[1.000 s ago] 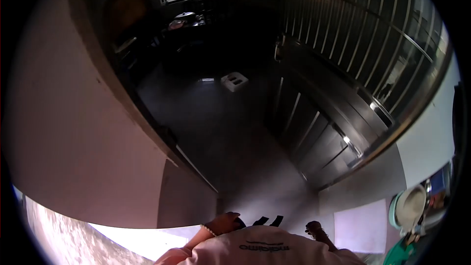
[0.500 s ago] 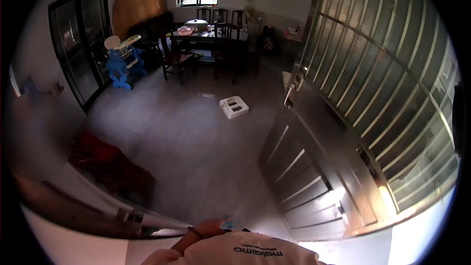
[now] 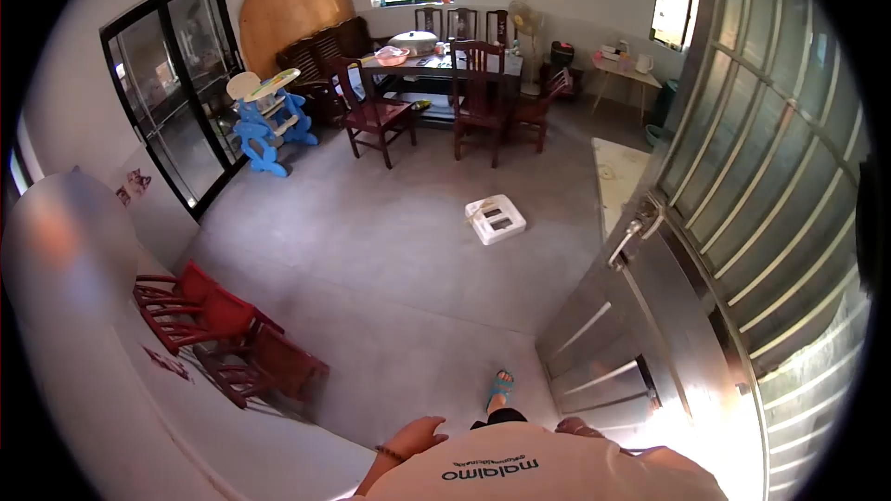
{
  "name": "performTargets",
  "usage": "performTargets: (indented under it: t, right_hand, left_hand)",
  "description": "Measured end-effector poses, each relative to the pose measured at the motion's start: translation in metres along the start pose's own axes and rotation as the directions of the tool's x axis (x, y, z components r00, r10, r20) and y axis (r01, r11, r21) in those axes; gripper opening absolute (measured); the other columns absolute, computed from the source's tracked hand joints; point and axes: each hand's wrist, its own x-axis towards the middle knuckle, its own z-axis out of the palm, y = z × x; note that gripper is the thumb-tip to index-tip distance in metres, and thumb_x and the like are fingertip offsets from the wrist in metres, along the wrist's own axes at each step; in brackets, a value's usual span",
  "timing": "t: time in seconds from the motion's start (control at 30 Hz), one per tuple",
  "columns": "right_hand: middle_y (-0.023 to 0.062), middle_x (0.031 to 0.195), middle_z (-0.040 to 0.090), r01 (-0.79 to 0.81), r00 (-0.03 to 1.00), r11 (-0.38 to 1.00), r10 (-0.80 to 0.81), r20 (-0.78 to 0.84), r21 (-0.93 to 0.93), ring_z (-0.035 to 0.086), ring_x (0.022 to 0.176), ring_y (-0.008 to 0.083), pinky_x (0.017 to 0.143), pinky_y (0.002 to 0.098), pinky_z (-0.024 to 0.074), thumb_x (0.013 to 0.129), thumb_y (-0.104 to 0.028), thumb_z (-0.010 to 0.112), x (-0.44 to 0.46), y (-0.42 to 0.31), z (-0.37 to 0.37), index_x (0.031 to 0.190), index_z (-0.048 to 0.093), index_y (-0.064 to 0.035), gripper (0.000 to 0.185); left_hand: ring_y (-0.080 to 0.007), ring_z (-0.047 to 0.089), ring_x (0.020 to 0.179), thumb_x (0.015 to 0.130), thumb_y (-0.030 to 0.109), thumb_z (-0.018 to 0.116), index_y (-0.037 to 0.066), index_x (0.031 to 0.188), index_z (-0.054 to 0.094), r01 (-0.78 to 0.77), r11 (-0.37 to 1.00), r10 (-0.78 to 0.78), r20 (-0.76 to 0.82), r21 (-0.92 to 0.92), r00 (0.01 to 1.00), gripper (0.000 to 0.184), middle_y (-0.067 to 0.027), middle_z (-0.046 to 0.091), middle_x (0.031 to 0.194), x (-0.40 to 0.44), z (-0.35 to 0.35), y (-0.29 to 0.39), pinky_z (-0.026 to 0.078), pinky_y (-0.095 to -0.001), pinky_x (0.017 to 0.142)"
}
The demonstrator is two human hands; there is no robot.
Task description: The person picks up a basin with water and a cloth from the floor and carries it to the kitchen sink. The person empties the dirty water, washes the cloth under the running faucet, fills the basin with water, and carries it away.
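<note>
My left hand [image 3: 419, 436] hangs low in front of the shirt [image 3: 483, 482], a dark bracelet at its wrist. Its fingers are loosely stretched, with nothing seen in them. Just past the shirt's right edge, part of my right hand [image 3: 577, 427] shows beside the open metal door [image 3: 640, 334]; its fingers are mostly hidden. Between the hands, a foot in a blue sandal [image 3: 499, 388] stands forward on the grey floor [image 3: 371, 315]. A door handle [image 3: 631, 232] juts from the door, apart from both hands.
Stacked red chairs [image 3: 232, 311] line the left wall. A white foam piece [image 3: 481, 230] lies on the floor ahead. Farther back are a blue high chair [image 3: 260, 148], dark wooden chairs [image 3: 380, 121], a table [image 3: 436, 79] and a standing fan [image 3: 527, 23].
The view has moved forward into the room and turned, and the picture is brighter. My right hand and the sandalled foot now show. Room objects sit farther right in view.
</note>
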Motion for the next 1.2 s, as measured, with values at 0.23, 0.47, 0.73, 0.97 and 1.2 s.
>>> performTargets:
  t: [0.23,0.47,0.73,0.97,1.2]
  right_hand:
    - [0.0105,0.092,0.055,-0.005,0.999,0.997,0.002,-0.044,-0.071,0.051,0.087,0.0282,0.073,0.0355,0.0409,0.069,-0.021,0.045,0.071,0.040,-0.184,0.085,0.059,-0.0105,0.024]
    - [0.0146,0.097,0.052,-0.322,0.922,0.919,0.359,-0.146,0.226,0.052,0.088,0.0288,0.075,0.0401,0.0399,0.071,-0.018,0.046,0.118,0.073,-0.332,0.090,0.058,-0.0073,0.025]
    - [0.0052,0.108,0.049,-0.615,0.783,0.773,0.622,0.005,0.158,0.042,0.102,0.0311,0.081,0.0555,0.0270,0.071,-0.024,0.052,0.102,0.099,-0.400,0.098,0.055,-0.0119,0.029]
    - [0.0000,0.113,0.045,-0.837,0.528,0.543,0.766,0.366,0.069,0.039,0.105,0.0283,0.079,0.0564,0.0258,0.069,-0.031,0.055,0.123,0.122,-0.399,0.104,0.051,-0.0186,0.038]
    - [0.0010,0.114,0.044,-0.930,0.360,0.272,0.810,0.463,0.248,0.038,0.106,0.0273,0.082,0.0518,0.0258,0.072,-0.027,0.052,0.148,0.106,-0.389,0.105,0.051,-0.0149,0.036]
  left_hand:
    - [-0.0293,0.043,0.099,0.073,0.025,0.053,-0.001,0.107,0.043,0.161,0.987,-0.159,-0.118,0.004,0.980,0.044,-0.0182,0.046,0.106,0.086,-0.066,0.026,0.035,-0.0340,0.084]
    - [-0.0301,0.043,0.099,0.073,0.027,0.052,-0.001,0.106,0.043,0.110,0.993,-0.095,-0.235,0.052,0.967,0.044,-0.0186,0.046,0.105,0.169,-0.121,0.033,0.035,-0.0352,0.083]
    - [-0.0312,0.043,0.098,0.072,0.028,0.053,0.001,0.105,0.045,0.123,0.987,-0.125,-0.015,-0.104,0.992,0.044,-0.0189,0.047,0.103,0.246,-0.179,-0.019,0.036,-0.0361,0.082]
    - [-0.0305,0.044,0.097,0.071,0.026,0.055,0.001,0.104,0.045,-0.059,0.997,0.055,0.082,0.045,0.995,0.043,-0.0186,0.048,0.102,0.349,-0.279,-0.050,0.037,-0.0355,0.081]
    - [-0.0297,0.046,0.094,0.070,0.026,0.055,0.001,0.104,0.045,-0.058,0.982,0.041,0.096,0.183,0.995,0.043,-0.0177,0.049,0.100,0.410,-0.379,-0.101,0.038,-0.0350,0.079]
